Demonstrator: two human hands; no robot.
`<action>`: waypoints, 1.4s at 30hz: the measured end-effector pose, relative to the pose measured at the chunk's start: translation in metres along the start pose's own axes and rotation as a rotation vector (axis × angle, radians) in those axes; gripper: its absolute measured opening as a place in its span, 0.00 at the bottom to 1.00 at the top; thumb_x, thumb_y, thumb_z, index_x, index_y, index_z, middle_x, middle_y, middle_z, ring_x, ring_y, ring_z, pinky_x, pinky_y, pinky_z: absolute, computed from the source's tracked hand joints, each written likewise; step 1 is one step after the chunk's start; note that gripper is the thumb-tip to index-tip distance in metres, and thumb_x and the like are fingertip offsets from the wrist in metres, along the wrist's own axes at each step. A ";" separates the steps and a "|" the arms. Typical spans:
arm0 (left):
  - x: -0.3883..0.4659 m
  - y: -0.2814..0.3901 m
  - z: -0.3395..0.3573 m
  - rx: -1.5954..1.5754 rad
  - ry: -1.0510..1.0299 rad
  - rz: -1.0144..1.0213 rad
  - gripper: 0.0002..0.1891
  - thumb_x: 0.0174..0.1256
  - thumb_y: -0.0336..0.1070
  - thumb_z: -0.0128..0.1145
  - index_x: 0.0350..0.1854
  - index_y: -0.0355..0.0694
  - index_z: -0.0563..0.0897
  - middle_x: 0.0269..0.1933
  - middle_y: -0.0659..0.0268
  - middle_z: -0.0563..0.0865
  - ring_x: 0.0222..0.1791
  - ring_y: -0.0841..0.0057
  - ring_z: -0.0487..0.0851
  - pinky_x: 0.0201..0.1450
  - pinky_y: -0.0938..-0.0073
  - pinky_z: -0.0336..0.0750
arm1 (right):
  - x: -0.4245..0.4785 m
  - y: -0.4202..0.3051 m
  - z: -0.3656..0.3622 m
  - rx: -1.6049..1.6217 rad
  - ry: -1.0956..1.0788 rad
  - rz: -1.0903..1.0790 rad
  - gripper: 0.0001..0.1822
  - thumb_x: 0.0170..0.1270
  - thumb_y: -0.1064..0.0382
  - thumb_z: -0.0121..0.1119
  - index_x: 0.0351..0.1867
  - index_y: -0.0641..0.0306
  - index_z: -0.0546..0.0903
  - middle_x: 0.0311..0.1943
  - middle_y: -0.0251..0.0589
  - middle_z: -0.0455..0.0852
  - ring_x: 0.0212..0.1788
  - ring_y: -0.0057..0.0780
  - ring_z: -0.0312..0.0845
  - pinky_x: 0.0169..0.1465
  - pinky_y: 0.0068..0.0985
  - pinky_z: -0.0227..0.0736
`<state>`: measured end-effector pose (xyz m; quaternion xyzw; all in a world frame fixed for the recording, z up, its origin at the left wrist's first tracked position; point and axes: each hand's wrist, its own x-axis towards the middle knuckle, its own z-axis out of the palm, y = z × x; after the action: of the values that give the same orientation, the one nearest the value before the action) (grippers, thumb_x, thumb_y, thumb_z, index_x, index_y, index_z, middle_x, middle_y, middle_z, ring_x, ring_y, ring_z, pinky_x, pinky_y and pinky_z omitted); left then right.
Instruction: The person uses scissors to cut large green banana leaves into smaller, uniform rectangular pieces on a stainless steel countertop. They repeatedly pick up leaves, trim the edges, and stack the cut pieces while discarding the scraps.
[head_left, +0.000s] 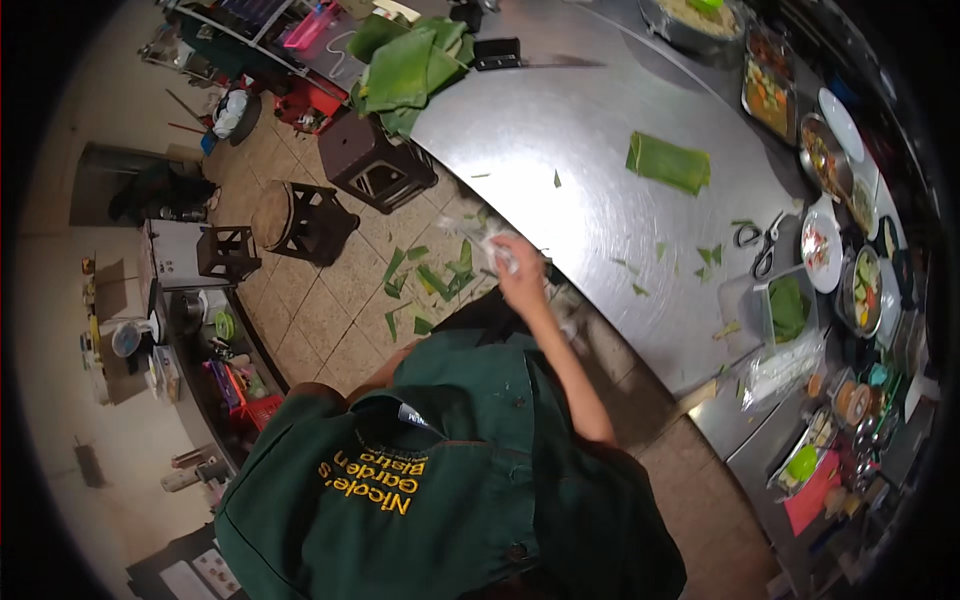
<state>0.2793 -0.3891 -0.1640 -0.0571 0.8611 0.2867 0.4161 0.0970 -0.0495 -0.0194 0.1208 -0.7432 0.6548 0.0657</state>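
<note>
My right hand (520, 274) is closed around a crumpled whitish wad (501, 253), perhaps cloth or paper, just off the near edge of a stainless steel table (570, 217). Motion blurs the wad. Some bare skin of my left arm (373, 377) shows past my dark green shirt (465, 510), but my left hand is out of view. On the steel lies a folded green leaf packet (667, 163), apparently banana leaf, amid small leaf scraps (708, 256). Larger leaf pieces (427, 277) are scattered on the tiled floor beyond my hand.
Stacked leaf sheets (409, 67) overhang the table's far corner. Scissors (763, 244) lie near a clear plastic container (766, 315) holding a green leaf. Food dishes, including a white plate (822, 251) and a metal pan (825, 154), line the right side. Stools (375, 161) stand on the floor.
</note>
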 end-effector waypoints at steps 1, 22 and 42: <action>0.008 0.010 -0.010 0.003 0.021 0.028 0.23 0.59 0.48 0.60 0.53 0.40 0.84 0.49 0.51 0.88 0.51 0.56 0.85 0.57 0.61 0.77 | 0.003 -0.013 0.006 0.074 -0.103 0.060 0.14 0.61 0.73 0.59 0.49 0.67 0.82 0.50 0.48 0.84 0.53 0.46 0.81 0.58 0.33 0.73; 0.172 0.195 -0.448 0.431 1.005 0.441 0.29 0.56 0.37 0.67 0.63 0.50 0.76 0.63 0.58 0.77 0.65 0.58 0.74 0.67 0.55 0.68 | -0.059 0.008 -0.085 -0.588 0.626 0.489 0.22 0.60 0.76 0.57 0.59 0.67 0.78 0.47 0.45 0.84 0.48 0.32 0.81 0.55 0.30 0.74; 0.264 0.136 -0.531 -0.277 0.741 0.362 0.38 0.53 0.50 0.76 0.62 0.31 0.76 0.55 0.49 0.84 0.54 0.62 0.82 0.58 0.63 0.75 | -0.003 -0.012 0.053 -0.266 0.888 0.764 0.23 0.63 0.78 0.57 0.61 0.65 0.77 0.44 0.39 0.87 0.45 0.23 0.82 0.52 0.22 0.76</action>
<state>-0.3007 -0.5264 -0.0409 -0.0596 0.9018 0.4279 0.0104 0.1064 -0.1027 -0.0157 -0.4493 -0.7111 0.5211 0.1445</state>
